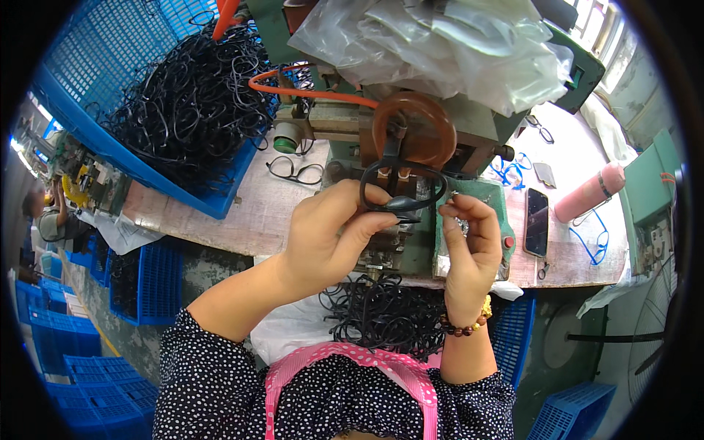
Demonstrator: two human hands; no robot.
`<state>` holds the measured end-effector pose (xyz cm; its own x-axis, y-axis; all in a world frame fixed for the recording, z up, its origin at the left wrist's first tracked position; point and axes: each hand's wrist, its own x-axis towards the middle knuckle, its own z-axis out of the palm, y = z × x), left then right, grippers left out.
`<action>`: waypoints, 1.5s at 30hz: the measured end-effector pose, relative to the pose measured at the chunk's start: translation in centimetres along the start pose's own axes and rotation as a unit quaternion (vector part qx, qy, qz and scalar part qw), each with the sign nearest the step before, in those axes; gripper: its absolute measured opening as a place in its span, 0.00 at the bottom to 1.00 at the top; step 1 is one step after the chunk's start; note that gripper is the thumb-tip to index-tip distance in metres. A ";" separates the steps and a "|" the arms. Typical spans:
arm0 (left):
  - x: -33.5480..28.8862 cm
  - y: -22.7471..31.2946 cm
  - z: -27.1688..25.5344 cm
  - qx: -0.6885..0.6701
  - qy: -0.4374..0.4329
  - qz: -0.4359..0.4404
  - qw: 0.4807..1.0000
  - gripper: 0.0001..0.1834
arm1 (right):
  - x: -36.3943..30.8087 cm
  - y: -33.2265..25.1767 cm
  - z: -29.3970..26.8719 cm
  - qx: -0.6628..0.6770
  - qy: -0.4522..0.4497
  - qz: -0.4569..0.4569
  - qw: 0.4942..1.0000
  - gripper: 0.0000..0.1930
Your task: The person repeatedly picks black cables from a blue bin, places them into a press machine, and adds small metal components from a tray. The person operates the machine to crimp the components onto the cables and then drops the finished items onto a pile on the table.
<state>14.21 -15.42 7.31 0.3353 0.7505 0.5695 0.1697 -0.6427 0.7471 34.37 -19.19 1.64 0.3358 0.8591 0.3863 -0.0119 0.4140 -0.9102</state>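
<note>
A black eyeglass frame (442, 196) is held up in front of a bench machine (334, 121). My left hand (315, 231) pinches its lower left part between thumb and fingers. My right hand (473, 253) is at the frame's right edge, thumb and forefinger pressed together and the other fingers curled. Whatever lies between those right fingertips is too small to make out. Just behind the frame is the machine's brown translucent round guard (448, 136), with an orange hose (315, 93) leading to it.
Blue crate (81, 110) at left holds a heap of black frames (194, 110). More black frames (381, 312) lie below the bench edge. Plastic bags (440, 44) cover the machine's top. Right on the bench: phone (537, 222), pink bottle (590, 192), blue glasses (595, 246). A fan (653, 323) stands far right.
</note>
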 end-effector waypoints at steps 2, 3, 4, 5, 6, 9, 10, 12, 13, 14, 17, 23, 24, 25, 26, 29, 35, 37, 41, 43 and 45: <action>0.3 -0.6 0.0 0.050 -0.006 0.079 0.996 0.10 | -0.3 0.4 -1.0 -0.053 0.039 -0.035 0.997 0.14; 0.2 -0.7 0.0 0.075 -0.009 0.119 0.990 0.11 | -0.3 0.7 -1.7 -0.124 0.055 -0.083 0.987 0.14; 0.1 -0.8 0.0 0.085 -0.014 0.130 0.988 0.11 | -0.3 1.1 -2.6 -0.206 0.071 -0.121 0.968 0.14; 0.0 -0.9 0.0 0.095 -0.019 0.141 0.985 0.12 | -0.2 1.6 -3.7 -0.316 0.099 -0.206 0.921 0.14; -0.1 -0.8 -0.1 0.105 -0.019 0.156 0.982 0.13 | -0.3 2.1 -4.7 -0.399 0.119 -0.211 0.884 0.12; -0.1 -1.1 0.2 0.091 0.001 0.173 0.981 0.15 | 0.0 4.4 -6.9 -0.303 0.120 -0.042 0.944 0.10; 0.0 -1.1 0.2 0.092 0.006 0.180 0.979 0.14 | 0.0 4.8 -7.5 -0.275 0.112 0.038 0.954 0.10; 0.0 -1.1 0.3 0.090 0.004 0.171 0.981 0.14 | -0.6 5.4 -8.0 -0.310 0.055 -0.019 0.949 0.13; -0.1 -1.1 0.3 0.084 0.007 0.172 0.981 0.14 | -0.8 5.4 -8.2 -0.397 0.019 -0.071 0.915 0.14; 0.0 -1.1 0.4 0.085 0.004 0.168 0.982 0.13 | -0.9 5.4 -8.2 -0.480 -0.016 -0.122 0.869 0.15; 0.0 -1.1 0.4 0.083 0.011 0.167 0.982 0.13 | -1.0 5.3 -7.3 -0.542 -0.066 -0.115 0.830 0.12; -0.2 -0.8 0.7 0.084 0.023 0.135 0.987 0.14 | 0.4 5.5 -6.3 -0.492 -0.026 -0.127 0.861 0.06; -0.5 -0.7 0.6 0.080 0.017 0.114 0.990 0.14 | 0.5 5.7 -6.0 -0.470 -0.006 -0.129 0.873 0.06; -0.9 -0.7 0.4 0.076 0.012 0.096 0.992 0.15 | 0.6 5.9 -5.8 -0.468 0.014 -0.151 0.870 0.05; -1.2 -1.1 0.0 0.113 0.037 0.121 0.986 0.15 | 0.6 6.1 -5.7 -0.459 0.017 -0.143 0.877 0.05; -2.6 -3.3 -2.4 0.220 0.108 0.164 0.955 0.16 | 0.4 6.5 -5.5 -0.424 0.029 -0.118 0.897 0.05; -4.5 -14.7 -6.7 0.335 0.074 -0.054 0.938 0.19 | -0.4 6.6 -5.2 -0.375 0.070 -0.083 0.921 0.04; -5.0 -18.5 -6.8 0.388 0.014 -0.128 0.913 0.25 | -0.3 6.6 -5.0 -0.369 0.095 -0.085 0.921 0.04; -5.7 -22.7 -5.8 0.464 -0.029 -0.147 0.873 0.27 | -0.1 6.4 -5.2 -0.359 0.073 -0.115 0.923 0.03; -5.9 -23.0 -5.8 0.484 -0.056 -0.133 0.863 0.25 | 0.0 6.3 -5.3 -0.378 0.060 -0.129 0.915 0.03; -6.0 -22.5 -6.2 0.496 -0.081 -0.133 0.854 0.23 | -0.1 6.3 -5.3 -0.375 0.055 -0.126 0.917 0.04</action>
<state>2.64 -4.53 -10.85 0.2736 0.9106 0.3099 0.9344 -0.3280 0.1389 39.24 -18.25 -4.90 0.3329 0.7117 0.6187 0.7164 0.2357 -0.6566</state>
